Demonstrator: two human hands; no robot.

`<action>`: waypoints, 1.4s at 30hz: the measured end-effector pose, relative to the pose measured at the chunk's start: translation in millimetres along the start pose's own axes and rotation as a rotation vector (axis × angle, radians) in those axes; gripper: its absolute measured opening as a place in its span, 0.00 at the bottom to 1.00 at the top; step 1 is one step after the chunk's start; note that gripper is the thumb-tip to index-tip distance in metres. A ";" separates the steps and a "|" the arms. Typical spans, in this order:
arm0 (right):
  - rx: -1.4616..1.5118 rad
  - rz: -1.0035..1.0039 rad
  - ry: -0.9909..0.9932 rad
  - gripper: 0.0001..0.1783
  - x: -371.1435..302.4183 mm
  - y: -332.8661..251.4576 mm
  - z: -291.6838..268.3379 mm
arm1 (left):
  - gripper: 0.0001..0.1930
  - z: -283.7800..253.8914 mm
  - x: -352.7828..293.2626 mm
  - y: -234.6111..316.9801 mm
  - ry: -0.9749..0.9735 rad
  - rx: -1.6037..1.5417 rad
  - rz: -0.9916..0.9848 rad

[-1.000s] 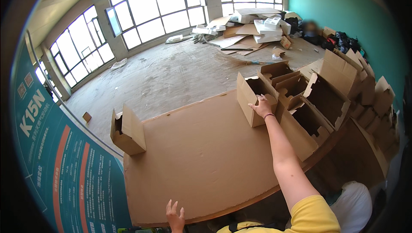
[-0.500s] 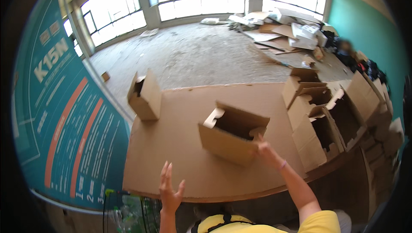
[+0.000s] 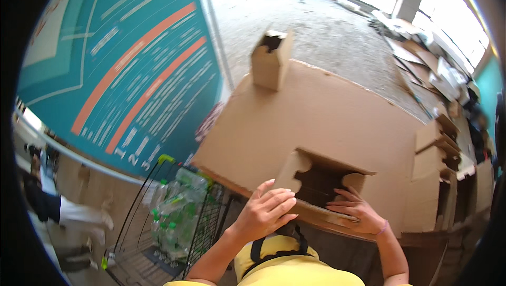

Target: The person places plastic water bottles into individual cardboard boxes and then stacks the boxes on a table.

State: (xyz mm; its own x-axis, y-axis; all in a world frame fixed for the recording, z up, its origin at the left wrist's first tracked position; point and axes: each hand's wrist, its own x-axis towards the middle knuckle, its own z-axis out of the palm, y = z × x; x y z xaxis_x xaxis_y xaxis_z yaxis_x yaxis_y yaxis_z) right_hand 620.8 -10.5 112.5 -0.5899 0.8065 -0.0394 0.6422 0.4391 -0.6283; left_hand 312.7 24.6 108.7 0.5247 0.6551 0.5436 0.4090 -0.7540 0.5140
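An open-topped brown cardboard box [image 3: 311, 209] sits at the table's near edge, its flaps folded partly inward and its inside dark. My right hand [image 3: 356, 211] grips its near wall at the right, fingers reaching over the rim into the opening. Beside the box's near left corner is my left hand [image 3: 268, 208], fingers stretched out and loosely apart; whether they touch the cardboard I cannot tell. Both rest over a brown cardboard-covered table [image 3: 337, 112]. Another upright box [image 3: 270, 64] stands at the table's far left corner.
More open boxes [image 3: 429, 191] crowd the table's right side. Left of the table are a wire cart [image 3: 138, 223] of plastic bottles [image 3: 176, 212] and a teal banner [image 3: 142, 75]. A person's white-trousered leg [image 3: 79, 212] shows far left. Scrap cardboard [image 3: 421, 56] lies on the floor behind.
The box has come toward me to the table's near edge. My left hand has moved over to its left corner, while my right hand now grips the near wall. The view has swung left.
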 end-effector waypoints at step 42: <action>-0.550 0.299 -0.039 0.05 1.7 -64.6 20.9 | 0.36 -172.6 -211.2 -275.9 0.767 -0.906 -0.783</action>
State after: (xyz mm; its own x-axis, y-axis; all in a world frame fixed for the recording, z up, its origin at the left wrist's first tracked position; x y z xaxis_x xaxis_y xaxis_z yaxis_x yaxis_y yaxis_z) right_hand 568.1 -45.7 136.8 -0.3564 0.9155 -0.1867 0.9341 0.3445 -0.0940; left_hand -39.9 102.5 -33.4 -0.2580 0.9661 -0.0062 -0.3655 -0.0917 0.9263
